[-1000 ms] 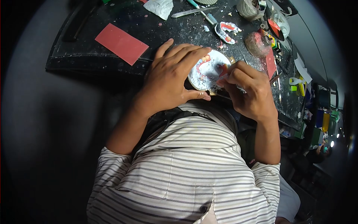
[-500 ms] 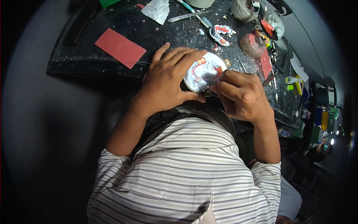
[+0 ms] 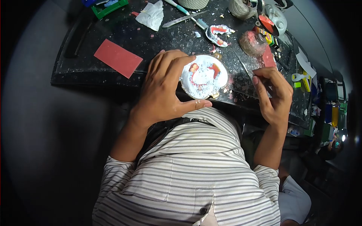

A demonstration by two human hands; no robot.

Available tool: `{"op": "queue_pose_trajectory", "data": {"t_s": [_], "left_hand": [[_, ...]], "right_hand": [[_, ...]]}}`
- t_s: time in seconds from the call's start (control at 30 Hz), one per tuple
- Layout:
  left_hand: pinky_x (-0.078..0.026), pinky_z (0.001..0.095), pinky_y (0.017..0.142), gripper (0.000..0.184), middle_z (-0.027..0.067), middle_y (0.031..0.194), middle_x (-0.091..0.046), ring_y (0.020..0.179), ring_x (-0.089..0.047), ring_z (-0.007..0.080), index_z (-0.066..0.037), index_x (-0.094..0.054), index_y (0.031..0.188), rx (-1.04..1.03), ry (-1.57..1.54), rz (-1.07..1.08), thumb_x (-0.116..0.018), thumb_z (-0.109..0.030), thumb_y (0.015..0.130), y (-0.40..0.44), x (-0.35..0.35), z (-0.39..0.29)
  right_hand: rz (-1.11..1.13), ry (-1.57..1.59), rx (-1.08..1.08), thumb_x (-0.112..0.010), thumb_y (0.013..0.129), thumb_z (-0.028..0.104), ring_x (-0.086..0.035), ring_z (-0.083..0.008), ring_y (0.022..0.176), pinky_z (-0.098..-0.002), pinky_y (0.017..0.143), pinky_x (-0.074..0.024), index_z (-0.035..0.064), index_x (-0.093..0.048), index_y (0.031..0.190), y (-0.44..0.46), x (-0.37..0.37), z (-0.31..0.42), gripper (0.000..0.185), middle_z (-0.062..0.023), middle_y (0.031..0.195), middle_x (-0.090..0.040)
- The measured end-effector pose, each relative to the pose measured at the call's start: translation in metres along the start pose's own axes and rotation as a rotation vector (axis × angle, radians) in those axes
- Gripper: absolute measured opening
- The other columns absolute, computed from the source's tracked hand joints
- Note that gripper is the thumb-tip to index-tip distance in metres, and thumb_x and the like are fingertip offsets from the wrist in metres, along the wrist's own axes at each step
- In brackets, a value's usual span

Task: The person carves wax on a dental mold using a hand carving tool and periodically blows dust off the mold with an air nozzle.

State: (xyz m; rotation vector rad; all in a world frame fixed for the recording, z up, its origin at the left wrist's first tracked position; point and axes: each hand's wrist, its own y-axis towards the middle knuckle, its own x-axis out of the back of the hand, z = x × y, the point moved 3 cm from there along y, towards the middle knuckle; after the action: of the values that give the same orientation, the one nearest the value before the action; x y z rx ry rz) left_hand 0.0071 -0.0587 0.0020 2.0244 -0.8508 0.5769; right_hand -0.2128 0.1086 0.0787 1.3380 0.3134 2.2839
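Note:
My left hand (image 3: 164,86) grips a round dental flask half filled with white plaster (image 3: 203,88), fingers curled over its left side and thumb along the near rim. Set in the plaster is a curved red wax piece (image 3: 215,71) with a few tooth-coloured parts at the left. My right hand (image 3: 275,94) is to the right of the flask, apart from it. Its thumb and forefinger pinch the near end of a thin metal instrument (image 3: 243,64), which lies slanted along the table. The instrument's tip type is too small to tell.
A red wax sheet (image 3: 118,58) lies at left. Behind the flask are a plaster-smeared dental cast (image 3: 218,34), a knife (image 3: 184,19), a brush (image 3: 201,23) and crumpled paper (image 3: 151,16). A glass jar (image 3: 252,43) stands at right. Plaster crumbs litter the black table (image 3: 169,39).
My right hand has left the flask's near right rim and moved right to the thin metal instrument. The plaster face now shows more fully, with my left hand still on the flask.

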Motion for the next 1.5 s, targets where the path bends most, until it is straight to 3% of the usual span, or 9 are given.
{"op": "queue_pose_trajectory", "data": {"t_s": [0.03,0.27,0.47,0.8,1.07,1.2,1.3,1.37,1.5], "left_hand": [[-0.040,0.0561,0.118,0.101,0.0251,0.139,-0.063,0.130,-0.061,0.0436,-0.003,-0.064,0.141,0.019,-0.017,-0.001,-0.099,-0.056,0.063,0.002,0.001,-0.002],[-0.044,0.0517,0.113,0.076,0.0261,0.147,-0.059,0.131,-0.061,0.0424,-0.001,-0.066,0.139,-0.040,-0.016,0.028,-0.092,-0.032,0.074,0.022,0.004,-0.012],[-0.045,0.0494,0.114,0.065,0.0235,0.146,-0.063,0.132,-0.062,0.0408,-0.001,-0.068,0.136,-0.023,-0.101,-0.035,-0.088,-0.026,0.079,0.034,0.000,0.006],[-0.043,0.0506,0.117,0.068,0.0263,0.149,-0.061,0.136,-0.060,0.0433,-0.003,-0.068,0.139,-0.041,-0.062,0.161,-0.088,-0.023,0.077,0.037,0.005,-0.007],[-0.042,0.0511,0.120,0.072,0.0290,0.145,-0.064,0.136,-0.061,0.0448,0.002,-0.067,0.137,-0.067,-0.147,0.208,-0.064,-0.010,0.066,0.036,0.011,-0.003],[-0.044,0.0499,0.118,0.072,0.0295,0.141,-0.067,0.133,-0.064,0.0449,0.004,-0.067,0.136,-0.032,-0.249,0.219,-0.063,-0.011,0.065,0.036,0.011,0.000],[-0.046,0.0487,0.117,0.072,0.0288,0.140,-0.068,0.132,-0.065,0.0434,0.006,-0.067,0.135,-0.021,-0.285,0.223,-0.063,-0.011,0.065,0.035,0.013,0.002],[-0.045,0.0483,0.118,0.072,0.0280,0.140,-0.068,0.133,-0.065,0.0414,0.008,-0.066,0.135,-0.012,-0.354,0.233,-0.062,-0.011,0.065,0.034,0.014,0.006],[-0.045,0.0481,0.119,0.073,0.0280,0.141,-0.068,0.134,-0.064,0.0404,0.008,-0.065,0.135,0.010,-0.391,0.240,-0.062,-0.011,0.065,0.033,0.014,0.007]], "right_hand": [[-0.031,0.038,-0.056,-0.075,0.092,-0.004,-0.069,-0.0179,0.077,-0.0286,0.074,-0.0526,-0.0027,-0.074,0.102,-0.004,0.001,-0.004,0.009,-0.0104,0.092,-0.074],[-0.052,0.063,-0.051,-0.077,0.095,0.000,-0.071,-0.0149,0.077,-0.0280,0.072,-0.0538,-0.0026,-0.077,0.104,-0.013,0.003,-0.015,0.009,-0.0099,0.093,-0.077],[-0.053,0.105,-0.069,-0.077,0.095,-0.001,-0.072,-0.0151,0.078,-0.0274,0.073,-0.0549,-0.0033,-0.077,0.103,-0.015,0.004,-0.017,0.009,-0.0104,0.093,-0.078],[-0.028,0.110,-0.048,-0.076,0.095,-0.003,-0.071,-0.0148,0.076,-0.0270,0.071,-0.0546,-0.0041,-0.076,0.103,-0.016,0.007,-0.019,0.008,-0.0105,0.090,-0.076],[-0.020,0.096,-0.044,-0.077,0.094,-0.003,-0.070,-0.0156,0.075,-0.0277,0.070,-0.0543,-0.0039,-0.076,0.102,-0.017,0.008,-0.017,0.008,-0.0106,0.089,-0.075],[-0.009,0.091,-0.032,-0.077,0.094,-0.003,-0.071,-0.0168,0.074,-0.0281,0.071,-0.0546,-0.0038,-0.076,0.102,-0.018,0.007,-0.017,0.008,-0.0109,0.089,-0.075],[0.047,0.103,-0.101,-0.077,0.095,-0.001,-0.072,-0.0188,0.085,-0.0292,0.080,-0.0537,-0.0059,-0.075,0.101,-0.019,0.006,-0.018,0.008,-0.0114,0.094,-0.077],[0.006,0.084,-0.012,-0.077,0.094,-0.003,-0.071,-0.0181,0.074,-0.0293,0.074,-0.0552,-0.0036,-0.076,0.101,-0.018,0.005,-0.020,0.007,-0.0112,0.087,-0.074],[0.016,0.080,-0.002,-0.077,0.094,-0.002,-0.070,-0.0176,0.074,-0.0294,0.074,-0.0550,-0.0038,-0.076,0.101,-0.017,0.005,-0.020,0.007,-0.0112,0.087,-0.074]]}}
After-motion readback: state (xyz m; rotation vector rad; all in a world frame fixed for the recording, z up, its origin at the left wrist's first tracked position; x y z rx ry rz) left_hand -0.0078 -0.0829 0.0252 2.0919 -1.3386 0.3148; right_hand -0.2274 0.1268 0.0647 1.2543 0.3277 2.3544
